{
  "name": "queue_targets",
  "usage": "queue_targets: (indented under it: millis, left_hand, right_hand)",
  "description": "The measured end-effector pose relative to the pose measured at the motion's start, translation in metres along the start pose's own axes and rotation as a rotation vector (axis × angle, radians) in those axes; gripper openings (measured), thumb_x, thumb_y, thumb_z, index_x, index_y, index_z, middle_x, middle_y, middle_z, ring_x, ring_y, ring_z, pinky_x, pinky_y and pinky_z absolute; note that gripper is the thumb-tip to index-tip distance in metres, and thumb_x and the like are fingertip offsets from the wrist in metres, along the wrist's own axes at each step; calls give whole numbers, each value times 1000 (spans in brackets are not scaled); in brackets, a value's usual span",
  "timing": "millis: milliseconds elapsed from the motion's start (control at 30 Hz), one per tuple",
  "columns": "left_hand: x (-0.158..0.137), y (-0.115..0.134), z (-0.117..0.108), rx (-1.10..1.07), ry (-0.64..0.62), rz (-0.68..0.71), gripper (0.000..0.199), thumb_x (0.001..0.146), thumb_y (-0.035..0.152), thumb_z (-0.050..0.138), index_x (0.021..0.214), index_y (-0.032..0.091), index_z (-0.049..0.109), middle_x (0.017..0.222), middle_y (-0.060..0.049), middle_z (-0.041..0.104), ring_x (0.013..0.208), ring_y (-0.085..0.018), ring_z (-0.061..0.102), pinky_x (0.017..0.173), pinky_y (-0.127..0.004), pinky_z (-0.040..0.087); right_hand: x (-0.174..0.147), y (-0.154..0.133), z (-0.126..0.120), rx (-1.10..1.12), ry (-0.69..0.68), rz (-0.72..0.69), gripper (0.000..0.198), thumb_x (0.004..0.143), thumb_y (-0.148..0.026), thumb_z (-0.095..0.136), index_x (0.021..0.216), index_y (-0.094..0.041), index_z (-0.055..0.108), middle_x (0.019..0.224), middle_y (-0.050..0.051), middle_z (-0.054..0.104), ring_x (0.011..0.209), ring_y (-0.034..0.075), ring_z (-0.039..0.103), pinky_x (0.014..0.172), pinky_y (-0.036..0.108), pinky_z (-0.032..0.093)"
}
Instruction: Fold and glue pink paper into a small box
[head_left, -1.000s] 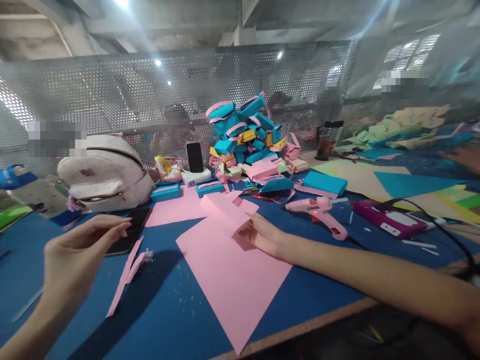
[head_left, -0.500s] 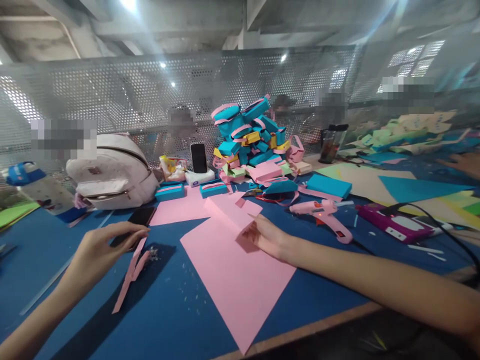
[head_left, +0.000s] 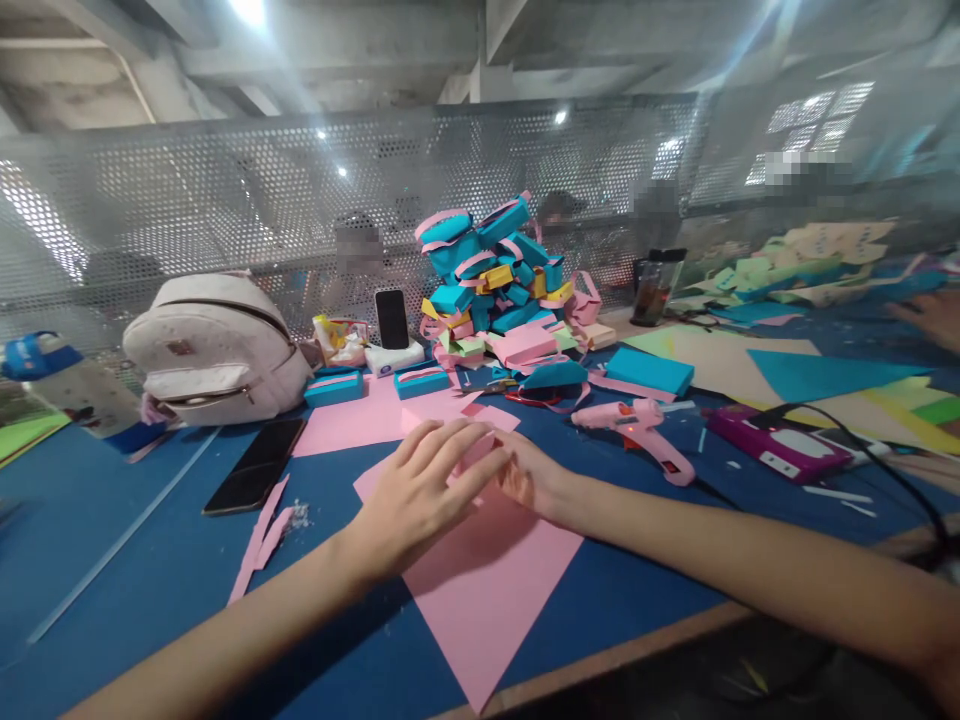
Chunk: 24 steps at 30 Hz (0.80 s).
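Note:
A folded pink paper piece (head_left: pixel 475 450) is held in my right hand (head_left: pixel 534 474), whose fingers are closed on its right end. My left hand (head_left: pixel 424 490) lies over the near side of this piece with its fingers stretched and slightly apart, hiding much of it. Whether the left fingertips press on the paper cannot be made out. Beneath both hands a large pink sheet (head_left: pixel 491 600) lies on the blue table, one corner towards me. Torn pink paper strips (head_left: pixel 259 545) lie to the left, below a dark phone (head_left: pixel 255 468).
A pink glue gun (head_left: pixel 637 430) and a purple power strip (head_left: pixel 780 440) with a cord lie on the right. Behind my hands rises a pile of blue, pink and yellow paper boxes (head_left: pixel 502 290). A white backpack (head_left: pixel 214 350) and a bottle (head_left: pixel 90 390) stand at the left.
My left hand has let go of the pink strip, which now lies on the table, and has moved right to the folded paper. The right hand stays on that paper.

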<state>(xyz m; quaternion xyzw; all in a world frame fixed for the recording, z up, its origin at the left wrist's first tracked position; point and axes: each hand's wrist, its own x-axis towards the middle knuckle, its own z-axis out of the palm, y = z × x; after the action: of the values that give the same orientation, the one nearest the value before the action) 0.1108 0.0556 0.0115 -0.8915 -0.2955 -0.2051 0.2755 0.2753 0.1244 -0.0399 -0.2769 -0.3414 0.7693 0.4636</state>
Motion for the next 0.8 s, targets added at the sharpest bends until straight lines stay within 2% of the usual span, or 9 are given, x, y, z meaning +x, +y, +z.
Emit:
queue_targets:
  millis: [167, 267, 333, 467, 533, 567, 633, 700, 800]
  left_hand:
    - [6, -19, 26, -185, 100, -82, 37, 91, 10, 51, 127, 19, 53, 123, -13, 62, 114, -24, 57, 94, -40, 48]
    - [1, -29, 27, -303, 194, -227, 36, 87, 6, 53, 119, 22, 57, 116, -11, 63, 108, -23, 60, 88, -38, 51]
    - [-3, -33, 25, -350, 223, -294, 35, 85, 7, 56, 117, 22, 58, 113, -10, 64, 107, -23, 61, 88, -38, 51]
    - [-7, -36, 20, -413, 258, -388, 37, 83, 6, 58, 116, 21, 59, 112, -8, 65, 106, -22, 62, 91, -37, 50]
    - [-8, -37, 20, -433, 276, -420, 40, 82, 6, 57, 119, 22, 58, 115, -8, 64, 109, -22, 61, 94, -38, 50]
    - [-9, -37, 20, -437, 279, -428, 43, 82, 5, 56, 121, 23, 57, 118, -8, 64, 111, -22, 60, 95, -39, 49]
    - [-10, -35, 21, -440, 276, -422, 49, 81, 3, 55, 125, 24, 56, 122, -8, 64, 114, -23, 59, 96, -39, 49]
    - [-11, -32, 21, -440, 269, -400, 51, 82, 4, 55, 128, 24, 54, 125, -9, 63, 116, -23, 59, 97, -39, 48]
    - [-10, -25, 20, -460, 256, -377, 49, 83, 9, 59, 129, 25, 53, 125, -9, 64, 115, -23, 59, 97, -39, 48]
  right_hand:
    - [1, 0, -1, 114, -3, 44, 11, 84, -16, 59, 75, -17, 65, 67, -3, 65, 62, 8, 59, 60, 19, 51]
    - [1, 1, -1, 155, -14, 50, 8, 83, -22, 66, 76, -17, 65, 75, -1, 69, 71, 11, 64, 72, 24, 55]
    - [-1, 2, -1, 134, -87, 48, 15, 81, -31, 71, 82, -16, 67, 82, 2, 72, 77, 13, 67, 75, 26, 55]
    - [-10, 0, -1, -182, -322, -44, 36, 85, -51, 64, 92, -16, 68, 82, 4, 70, 65, 12, 63, 51, 20, 47]
    - [-15, -3, 0, -465, -329, -214, 31, 87, -48, 63, 89, -18, 66, 76, 1, 66, 58, 11, 58, 45, 20, 42]
    - [-18, -5, 0, -612, -317, -347, 25, 87, -44, 64, 88, -19, 66, 76, 1, 65, 60, 12, 57, 48, 22, 43]
    - [-22, -11, 1, -856, -295, -671, 13, 88, -34, 66, 89, -21, 67, 84, 2, 65, 74, 16, 59, 66, 27, 49]
    - [-24, -18, 1, -1003, -270, -953, 7, 89, -28, 66, 93, -23, 68, 93, 4, 65, 87, 19, 58, 83, 34, 47]
    - [-23, -25, -1, -1120, -217, -1135, 10, 89, -27, 66, 99, -25, 66, 96, 5, 65, 94, 22, 57, 89, 39, 44]
